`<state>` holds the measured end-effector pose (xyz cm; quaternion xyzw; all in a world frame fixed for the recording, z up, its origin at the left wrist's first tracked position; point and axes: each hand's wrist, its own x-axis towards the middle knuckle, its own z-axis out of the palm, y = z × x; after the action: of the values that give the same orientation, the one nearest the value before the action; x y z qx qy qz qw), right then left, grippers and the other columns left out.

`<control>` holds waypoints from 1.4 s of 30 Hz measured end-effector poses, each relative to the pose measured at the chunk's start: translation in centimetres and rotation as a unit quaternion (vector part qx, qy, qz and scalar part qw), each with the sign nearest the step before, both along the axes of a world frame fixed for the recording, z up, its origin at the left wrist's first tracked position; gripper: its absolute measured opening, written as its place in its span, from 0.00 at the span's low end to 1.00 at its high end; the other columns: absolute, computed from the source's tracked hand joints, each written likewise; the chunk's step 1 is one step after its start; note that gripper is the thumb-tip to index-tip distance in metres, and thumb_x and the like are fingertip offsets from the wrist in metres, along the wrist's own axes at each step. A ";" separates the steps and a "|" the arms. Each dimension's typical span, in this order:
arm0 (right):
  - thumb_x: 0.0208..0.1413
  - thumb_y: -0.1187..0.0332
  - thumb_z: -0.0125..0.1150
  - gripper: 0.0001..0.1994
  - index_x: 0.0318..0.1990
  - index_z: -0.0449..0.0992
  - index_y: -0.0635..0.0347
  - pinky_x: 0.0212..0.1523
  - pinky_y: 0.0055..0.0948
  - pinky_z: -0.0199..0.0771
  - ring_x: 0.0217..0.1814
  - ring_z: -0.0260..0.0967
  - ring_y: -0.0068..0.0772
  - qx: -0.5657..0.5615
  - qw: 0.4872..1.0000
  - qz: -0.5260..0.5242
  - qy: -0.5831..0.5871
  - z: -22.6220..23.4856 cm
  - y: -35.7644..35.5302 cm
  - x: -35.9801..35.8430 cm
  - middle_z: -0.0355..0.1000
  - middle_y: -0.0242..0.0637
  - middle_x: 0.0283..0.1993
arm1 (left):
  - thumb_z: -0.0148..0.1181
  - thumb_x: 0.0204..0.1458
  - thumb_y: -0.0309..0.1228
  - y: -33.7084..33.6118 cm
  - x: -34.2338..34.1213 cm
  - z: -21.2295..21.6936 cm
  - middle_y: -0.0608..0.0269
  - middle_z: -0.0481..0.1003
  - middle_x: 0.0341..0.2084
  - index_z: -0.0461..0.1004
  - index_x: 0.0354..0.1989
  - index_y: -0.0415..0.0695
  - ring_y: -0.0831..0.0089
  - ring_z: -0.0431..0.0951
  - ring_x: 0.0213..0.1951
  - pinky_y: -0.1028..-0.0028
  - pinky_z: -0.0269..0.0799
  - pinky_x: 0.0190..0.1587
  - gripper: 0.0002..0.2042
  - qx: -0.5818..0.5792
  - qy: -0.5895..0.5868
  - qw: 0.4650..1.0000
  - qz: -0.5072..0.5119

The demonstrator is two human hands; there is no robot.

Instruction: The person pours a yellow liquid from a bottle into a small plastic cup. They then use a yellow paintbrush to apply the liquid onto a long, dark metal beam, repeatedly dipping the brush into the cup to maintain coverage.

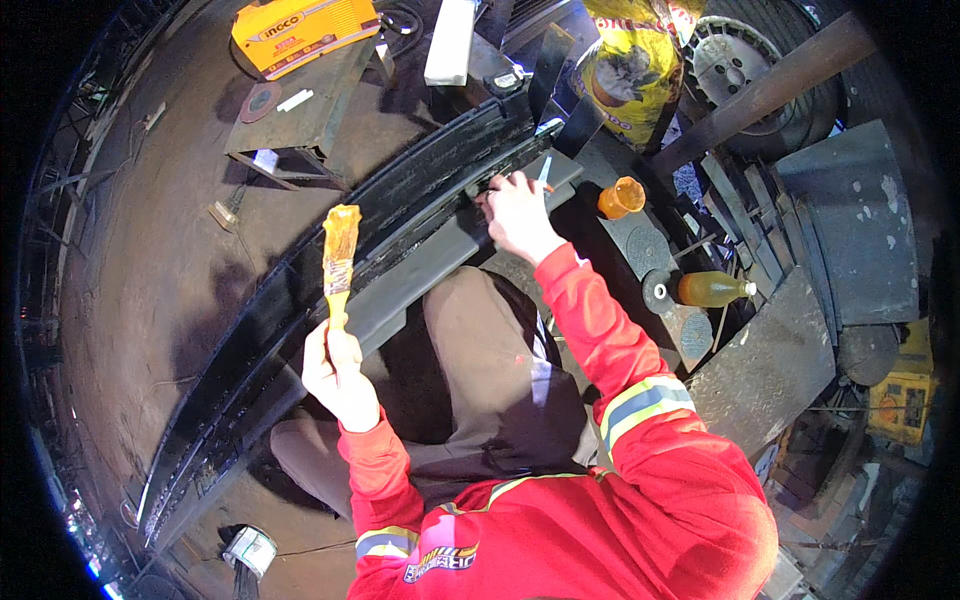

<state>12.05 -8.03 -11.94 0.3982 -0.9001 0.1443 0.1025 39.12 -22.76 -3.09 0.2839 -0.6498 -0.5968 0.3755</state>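
My left hand (340, 375) is closed round the yellow handle of a flat spatula (340, 250), held upright with its blade smeared in orange-yellow paste. My right hand (521, 218) reaches to a long black curved plastic part, like a car bumper (400, 190), its fingertips bent down at the part's inner edge. A thin pale tool (545, 170) with an orange bit at its base sticks out from that hand; its grip is hidden. The bumper lies over a dark flat bar (430, 262) in front of my knees. Right of my hand stands an orange paste-smeared cup (622, 198).
Grinding discs (648, 252) and a bottle of yellowish liquid (712, 289) lie to the right, near metal scraps. A yellow sack (635, 75) and a wheel (740, 70) are at the back. A low metal stand (310, 125) and an orange box (305, 35) are far left.
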 end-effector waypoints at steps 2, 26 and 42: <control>0.50 0.64 0.58 0.07 0.32 0.84 0.48 0.53 0.58 0.62 0.50 0.64 0.43 0.028 0.999 0.018 -0.021 0.3 -1.0 1.5 0.72 0.33 0.41 | 0.51 0.65 0.29 0.1 0.2 0.3 0.72 0.67 0.22 0.74 0.46 0.34 0.86 0.61 0.23 0.82 0.54 0.26 0.11 0.011 -0.003 1.000 -0.013; 0.65 0.78 0.50 0.10 0.50 0.75 0.62 0.55 0.27 0.67 0.49 0.68 0.24 -0.724 0.596 -0.254 -0.237 0.4 0.4 -3.8 0.71 0.31 0.47 | 0.50 0.66 0.31 0.7 0.4 0.2 0.72 0.64 0.19 0.74 0.46 0.34 0.86 0.56 0.19 0.82 0.49 0.22 0.12 0.031 0.019 0.999 -0.019; 0.53 0.76 0.53 0.17 0.51 0.78 0.69 0.58 0.35 0.66 0.53 0.66 0.51 -0.314 0.934 -0.125 -0.120 0.6 6.3 -0.7 0.65 0.53 0.49 | 0.49 0.67 0.30 0.9 0.2 0.4 0.72 0.65 0.20 0.74 0.47 0.34 0.86 0.57 0.20 0.82 0.51 0.23 0.11 0.048 0.020 0.998 -0.024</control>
<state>11.34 -1.71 -11.33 0.2098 -0.8571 0.4519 0.1307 39.34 -21.85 -2.71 0.2741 -0.6190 -0.6420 0.3600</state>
